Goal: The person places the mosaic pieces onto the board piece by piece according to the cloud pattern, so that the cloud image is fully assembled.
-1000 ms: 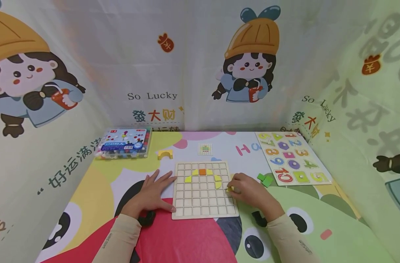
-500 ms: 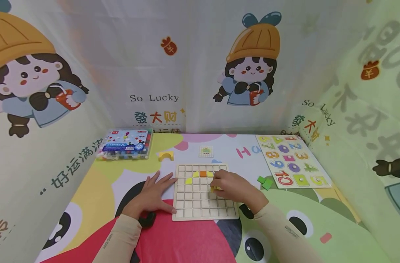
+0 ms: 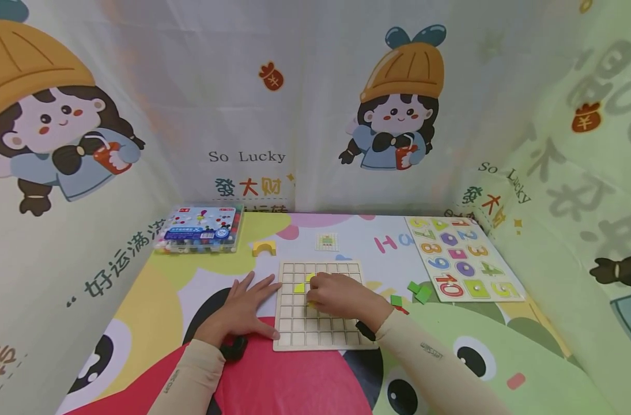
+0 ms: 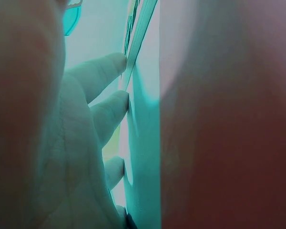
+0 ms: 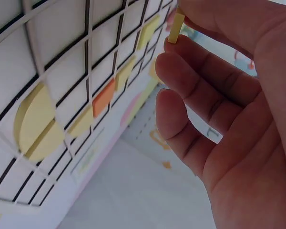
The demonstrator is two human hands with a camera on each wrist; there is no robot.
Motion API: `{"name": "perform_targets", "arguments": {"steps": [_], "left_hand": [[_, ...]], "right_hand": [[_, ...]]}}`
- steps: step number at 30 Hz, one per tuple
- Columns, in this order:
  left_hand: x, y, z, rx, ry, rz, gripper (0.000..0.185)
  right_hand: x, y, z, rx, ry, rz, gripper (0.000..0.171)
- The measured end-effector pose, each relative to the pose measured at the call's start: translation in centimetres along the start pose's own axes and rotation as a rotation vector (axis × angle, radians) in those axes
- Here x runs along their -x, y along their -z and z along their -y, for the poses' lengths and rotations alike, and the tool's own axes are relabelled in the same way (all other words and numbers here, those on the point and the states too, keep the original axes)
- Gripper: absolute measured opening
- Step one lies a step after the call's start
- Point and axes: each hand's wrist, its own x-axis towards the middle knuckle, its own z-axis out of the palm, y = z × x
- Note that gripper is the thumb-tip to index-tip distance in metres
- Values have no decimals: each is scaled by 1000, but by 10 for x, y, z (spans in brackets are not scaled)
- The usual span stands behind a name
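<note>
The wooden grid board (image 3: pixel 325 341) lies flat on the printed cloth, between both hands. Fingers spread, my left hand (image 3: pixel 238 311) rests beside it, with the thumb and fingertips at its left edge. My right hand (image 3: pixel 343 297) is over the board's middle, pinching a small yellow block (image 5: pixel 176 28) between thumb and index finger. On the grid in the right wrist view sit an orange square block (image 5: pixel 103 98), yellow blocks on either side of it, and two joined yellow curved blocks (image 5: pixel 35 119). In the head view, the right hand hides most of these.
Green blocks (image 3: pixel 423 293) lie right of the board, with another green block (image 3: pixel 396 300) and a red piece (image 3: pixel 401 310) by the right wrist. Behind are a pattern card (image 3: pixel 327 242), a yellow arch block (image 3: pixel 264 248), a clear plastic box (image 3: pixel 198 230) and a number puzzle (image 3: pixel 456 279).
My right hand has moved left from the board's right edge to above its middle, carrying the yellow block. Green and red pieces by the right wrist have come into sight. The left hand stays put.
</note>
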Motion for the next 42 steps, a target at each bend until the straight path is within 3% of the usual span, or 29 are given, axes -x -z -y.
{"name": "perform_targets", "arguments": {"steps": [17, 29, 42], "left_hand": [[0, -2, 1, -4, 1, 2, 113], [1, 0, 0, 10, -5, 4, 112], [1, -1, 2, 7, 0, 1, 113]], "right_hand": [[-29, -6, 6, 59, 95, 43, 19], [-36, -12, 5, 122, 138, 40, 21], [-37, -17, 3, 5, 106, 68, 17]]}}
